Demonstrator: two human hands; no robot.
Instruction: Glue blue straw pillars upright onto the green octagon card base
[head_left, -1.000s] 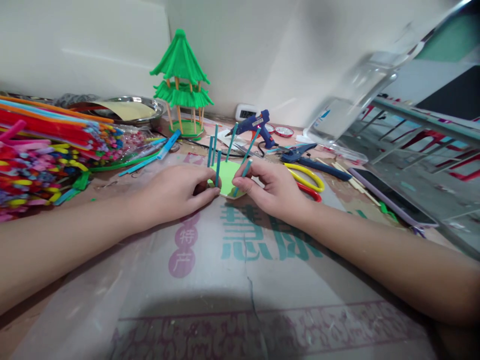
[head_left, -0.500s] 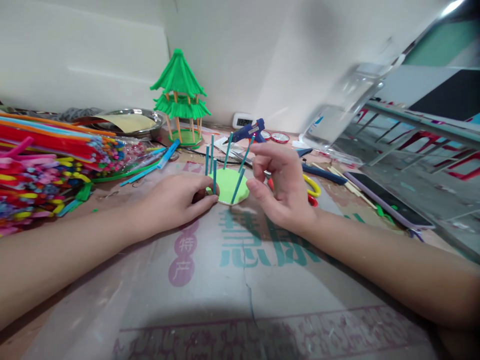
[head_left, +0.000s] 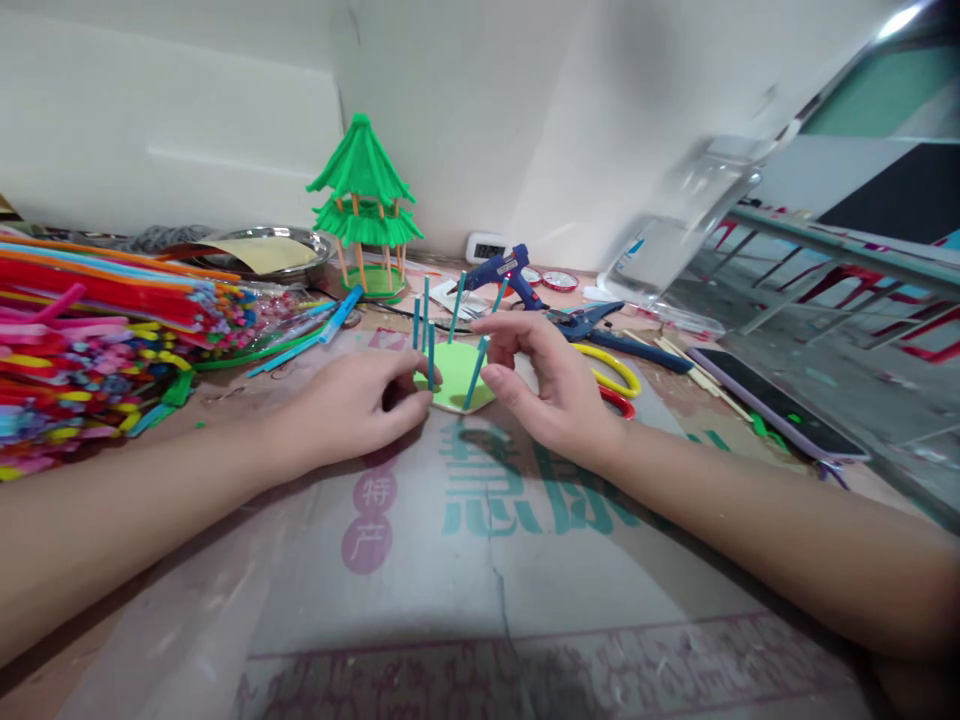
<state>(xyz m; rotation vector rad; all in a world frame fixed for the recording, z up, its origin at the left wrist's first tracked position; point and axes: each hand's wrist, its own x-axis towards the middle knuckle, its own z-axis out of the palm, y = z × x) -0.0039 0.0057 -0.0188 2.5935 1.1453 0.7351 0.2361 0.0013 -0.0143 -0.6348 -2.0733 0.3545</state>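
Note:
A light green many-sided base (head_left: 454,362) lies on the table, with several thin blue sticks (head_left: 431,358) standing up around its edge. One front stick (head_left: 477,374) leans to the right. My left hand (head_left: 367,400) holds the base's left edge, thumb in front and fingertips curled behind the nearest stick. On the other side, my right hand (head_left: 551,385) hovers with fingers bent and thumb apart from the index finger, close to the leaning stick. Nothing shows in its grip. Behind stands a small green-roofed pavilion model (head_left: 364,205) on tan posts.
Bundles of colourful pipe cleaners (head_left: 112,340) fill the left. A blue glue gun (head_left: 501,272), pliers (head_left: 592,322), red-and-yellow scissor handles (head_left: 619,372) and a small clock (head_left: 486,246) are behind. At right lie a phone (head_left: 776,400) and wooden sticks; a clear plastic jug (head_left: 675,230) stands behind.
My right hand has come lower and slightly left, its fingers nearer the leaning stick. My left hand stays at the base. The view has shifted slightly.

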